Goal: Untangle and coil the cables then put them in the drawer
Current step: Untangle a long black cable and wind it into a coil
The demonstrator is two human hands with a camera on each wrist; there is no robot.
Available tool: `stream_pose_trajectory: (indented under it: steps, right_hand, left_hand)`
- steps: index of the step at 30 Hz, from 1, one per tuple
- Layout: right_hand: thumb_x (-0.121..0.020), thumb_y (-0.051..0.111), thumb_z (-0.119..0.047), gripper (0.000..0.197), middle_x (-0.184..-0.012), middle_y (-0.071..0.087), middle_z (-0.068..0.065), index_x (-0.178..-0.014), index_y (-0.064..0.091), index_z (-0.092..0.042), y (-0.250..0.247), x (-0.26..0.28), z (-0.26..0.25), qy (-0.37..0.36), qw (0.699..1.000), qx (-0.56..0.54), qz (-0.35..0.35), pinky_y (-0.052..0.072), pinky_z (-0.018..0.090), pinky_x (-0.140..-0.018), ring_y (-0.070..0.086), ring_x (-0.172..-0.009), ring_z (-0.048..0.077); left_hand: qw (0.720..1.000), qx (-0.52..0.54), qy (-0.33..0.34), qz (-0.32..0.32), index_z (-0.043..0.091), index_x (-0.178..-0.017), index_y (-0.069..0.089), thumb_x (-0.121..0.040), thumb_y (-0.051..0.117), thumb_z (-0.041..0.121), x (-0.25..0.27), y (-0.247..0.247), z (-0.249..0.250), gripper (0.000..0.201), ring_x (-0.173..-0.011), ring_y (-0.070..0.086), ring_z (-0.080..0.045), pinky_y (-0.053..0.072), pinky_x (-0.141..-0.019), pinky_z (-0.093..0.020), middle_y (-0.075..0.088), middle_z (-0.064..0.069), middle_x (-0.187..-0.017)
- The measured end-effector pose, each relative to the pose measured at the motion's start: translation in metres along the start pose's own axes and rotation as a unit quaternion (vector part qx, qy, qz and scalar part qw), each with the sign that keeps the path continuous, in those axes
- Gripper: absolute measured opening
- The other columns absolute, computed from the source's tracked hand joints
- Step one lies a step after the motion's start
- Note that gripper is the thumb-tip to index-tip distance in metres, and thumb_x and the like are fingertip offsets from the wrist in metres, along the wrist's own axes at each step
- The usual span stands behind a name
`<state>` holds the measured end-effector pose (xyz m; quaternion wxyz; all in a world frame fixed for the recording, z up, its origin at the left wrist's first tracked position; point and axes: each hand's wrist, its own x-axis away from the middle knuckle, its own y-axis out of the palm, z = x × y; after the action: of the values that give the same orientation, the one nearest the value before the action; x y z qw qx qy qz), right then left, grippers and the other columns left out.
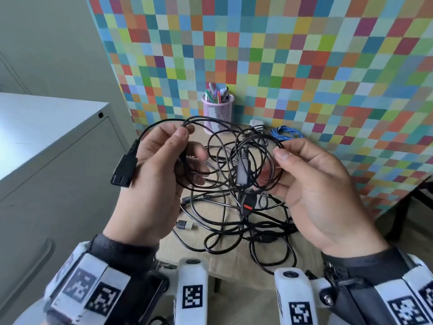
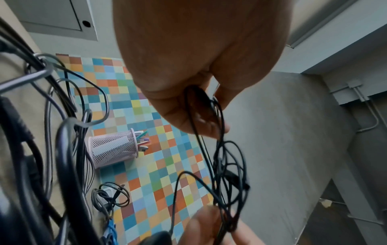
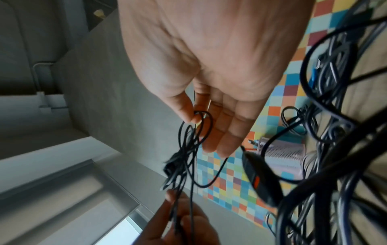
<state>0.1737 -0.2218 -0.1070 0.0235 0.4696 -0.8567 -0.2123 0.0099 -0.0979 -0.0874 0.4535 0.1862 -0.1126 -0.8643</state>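
A tangle of thin black cables (image 1: 234, 174) hangs between my two hands above a small wooden table (image 1: 225, 263). My left hand (image 1: 164, 165) pinches several loops of it between thumb and fingers (image 2: 188, 116); a black plug (image 1: 124, 168) dangles over the back of that hand. My right hand (image 1: 304, 179) pinches a loop (image 3: 202, 116) with thumb and forefinger, the other fingers (image 3: 226, 137) straight. An inline switch with a red mark (image 1: 247, 206) hangs in the tangle. More black cable (image 1: 262, 245) and a USB plug (image 1: 185, 225) lie on the table.
A pink mesh pen cup (image 1: 218, 112) stands at the back of the table, with a white charger (image 1: 256, 125) and a coiled blue cable (image 1: 285, 132) beside it. A grey metal cabinet (image 1: 46, 148) stands to the left. A multicoloured checkered panel (image 1: 281, 55) closes the back.
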Motion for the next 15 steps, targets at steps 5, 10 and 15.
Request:
stream_pose_trajectory:
  steps: [5, 10, 15]
  right_hand:
    - [-0.087, 0.071, -0.025, 0.019, -0.088, 0.066, 0.005, -0.100, 0.063, -0.014, 0.001, 0.003, -0.004, 0.017, 0.998, -0.018, -0.053, 0.060, 0.039, -0.066, 0.065, -0.066, 0.023]
    - [-0.077, 0.078, -0.009, 0.036, -0.098, 0.064, 0.005, -0.109, 0.061, -0.016, 0.004, 0.003, 0.003, 0.003, 0.999, 0.042, -0.034, 0.056, 0.038, -0.058, 0.055, -0.059, 0.019]
    - [-0.077, 0.080, 0.009, 0.046, -0.104, 0.068, 0.003, -0.105, 0.055, -0.017, 0.007, 0.003, 0.014, -0.003, 0.995, 0.097, -0.021, 0.054, 0.038, -0.057, 0.059, -0.061, 0.022]
  left_hand:
    - [1.000, 0.008, 0.002, -0.003, 0.018, -0.088, 0.052, -0.104, 0.048, 0.009, 0.001, -0.001, -0.002, 0.018, -0.066, 0.070, -0.023, 0.052, -0.054, -0.025, 0.075, -0.012, -0.082]
    - [0.996, -0.063, 0.031, -0.048, 0.012, -0.080, 0.054, -0.085, 0.057, 0.010, 0.002, -0.001, -0.010, 0.006, -0.069, 0.065, -0.025, 0.051, -0.064, -0.026, 0.070, -0.014, -0.072]
    - [0.988, -0.086, 0.044, -0.118, 0.006, -0.076, 0.057, -0.093, 0.054, 0.016, 0.002, 0.000, -0.016, 0.020, -0.068, 0.056, -0.020, 0.047, -0.069, -0.023, 0.057, -0.009, -0.068]
